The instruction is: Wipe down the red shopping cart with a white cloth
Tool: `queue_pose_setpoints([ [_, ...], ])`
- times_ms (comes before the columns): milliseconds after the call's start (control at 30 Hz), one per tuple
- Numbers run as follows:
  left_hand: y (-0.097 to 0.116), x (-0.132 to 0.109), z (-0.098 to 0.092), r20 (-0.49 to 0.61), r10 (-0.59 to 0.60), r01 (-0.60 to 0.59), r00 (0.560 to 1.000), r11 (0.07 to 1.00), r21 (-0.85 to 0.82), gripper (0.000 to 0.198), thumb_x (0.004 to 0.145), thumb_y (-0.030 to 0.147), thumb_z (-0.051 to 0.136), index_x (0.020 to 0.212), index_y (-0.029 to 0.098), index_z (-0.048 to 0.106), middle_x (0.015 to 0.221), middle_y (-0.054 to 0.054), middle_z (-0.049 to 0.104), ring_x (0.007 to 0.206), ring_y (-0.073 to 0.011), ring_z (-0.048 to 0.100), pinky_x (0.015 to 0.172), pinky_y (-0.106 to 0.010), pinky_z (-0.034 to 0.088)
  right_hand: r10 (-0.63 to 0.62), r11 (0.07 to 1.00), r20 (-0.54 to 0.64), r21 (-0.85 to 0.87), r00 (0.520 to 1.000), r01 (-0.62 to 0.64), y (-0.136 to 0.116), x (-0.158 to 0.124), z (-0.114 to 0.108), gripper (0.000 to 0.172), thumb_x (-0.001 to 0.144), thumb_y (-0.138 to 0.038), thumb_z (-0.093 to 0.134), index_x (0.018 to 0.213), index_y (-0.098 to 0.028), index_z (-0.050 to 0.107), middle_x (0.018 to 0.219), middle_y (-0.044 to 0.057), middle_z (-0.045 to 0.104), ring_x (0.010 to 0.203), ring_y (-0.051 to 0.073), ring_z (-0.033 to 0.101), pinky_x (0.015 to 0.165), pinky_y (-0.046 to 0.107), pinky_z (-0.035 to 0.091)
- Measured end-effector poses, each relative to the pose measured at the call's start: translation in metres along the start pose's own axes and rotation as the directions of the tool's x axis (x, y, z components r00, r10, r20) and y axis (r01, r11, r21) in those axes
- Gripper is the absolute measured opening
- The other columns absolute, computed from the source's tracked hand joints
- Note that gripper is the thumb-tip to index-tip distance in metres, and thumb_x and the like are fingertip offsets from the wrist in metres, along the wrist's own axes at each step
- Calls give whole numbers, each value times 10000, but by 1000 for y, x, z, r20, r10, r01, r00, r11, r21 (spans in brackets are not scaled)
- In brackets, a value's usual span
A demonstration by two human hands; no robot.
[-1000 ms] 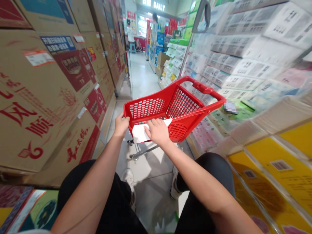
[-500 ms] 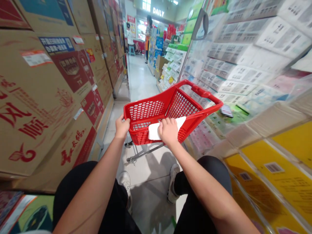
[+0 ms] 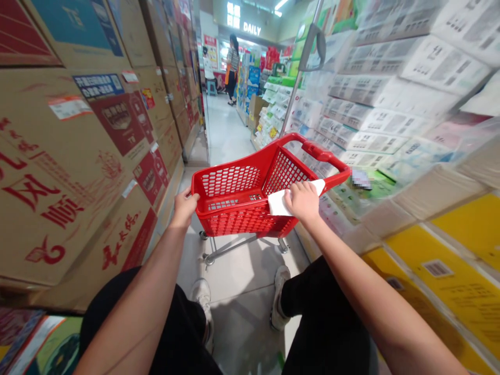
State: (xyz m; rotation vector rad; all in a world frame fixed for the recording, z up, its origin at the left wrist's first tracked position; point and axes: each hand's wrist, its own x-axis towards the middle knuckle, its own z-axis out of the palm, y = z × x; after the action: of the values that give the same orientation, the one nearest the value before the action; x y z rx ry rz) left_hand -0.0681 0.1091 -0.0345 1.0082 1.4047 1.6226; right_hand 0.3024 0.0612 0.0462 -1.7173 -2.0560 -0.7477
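Note:
A red plastic shopping cart [image 3: 234, 221] with latticed walls stands crosswise before me on grey legs with casters. Its handle [image 3: 320, 152] points to the right. At the basket's left end my left hand [image 3: 184, 207] is closed round the rim. My right hand [image 3: 303, 200] presses a white cloth [image 3: 278, 202] over the near top rim, toward the handle end. The fingers curl over the cloth, and part of it hangs down the outer side. Inside, the visible part of the basket's floor is bare red plastic.
Stacked cardboard cartons [image 3: 35, 156] wall the left side. White plastic-wrapped packs [image 3: 375, 120] are piled on the right, with yellow packages [image 3: 441, 271] nearer me. A grey pole with a handle [image 3: 291, 99] stands behind the cart. Farther down the aisle a person [image 3: 232, 67] stands.
My right hand has slid the white cloth rightward along the near rim toward the handle. The cart has shifted slightly left in view, with my left hand still on its end.

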Motion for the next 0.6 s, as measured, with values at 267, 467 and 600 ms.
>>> queue_pose_setpoints([
  [267, -8, -7, 13, -22, 29, -30, 999, 999, -30, 571, 625, 156, 565, 1179, 155, 705, 1052, -62, 737, 813, -142, 656, 724, -237, 534, -15, 973, 5, 229, 1000, 13, -143, -20, 4, 231, 988, -332, 446, 909, -188, 608, 958, 95, 640, 963, 261, 494, 943, 405, 314],
  [467, -3, -5, 4, -42, -21, 19, 999, 999, -30, 559, 613, 155, 593, 1159, 152, 717, 984, -56, 743, 783, -155, 665, 675, -237, 536, -178, 953, 31, 256, 984, 164, -149, -22, -2, 291, 1000, -431, 430, 928, -206, 599, 936, 77, 645, 940, 255, 509, 888, 383, 331],
  [600, -3, -1, -2, -67, -26, 24, 997, 999, -22, 564, 613, 160, 613, 1168, 140, 714, 954, -53, 743, 760, -140, 651, 679, -226, 529, -138, 986, 51, 102, 989, 132, -61, -15, -8, 313, 991, -422, 425, 893, -192, 614, 893, 89, 644, 923, 258, 510, 883, 381, 318],
])
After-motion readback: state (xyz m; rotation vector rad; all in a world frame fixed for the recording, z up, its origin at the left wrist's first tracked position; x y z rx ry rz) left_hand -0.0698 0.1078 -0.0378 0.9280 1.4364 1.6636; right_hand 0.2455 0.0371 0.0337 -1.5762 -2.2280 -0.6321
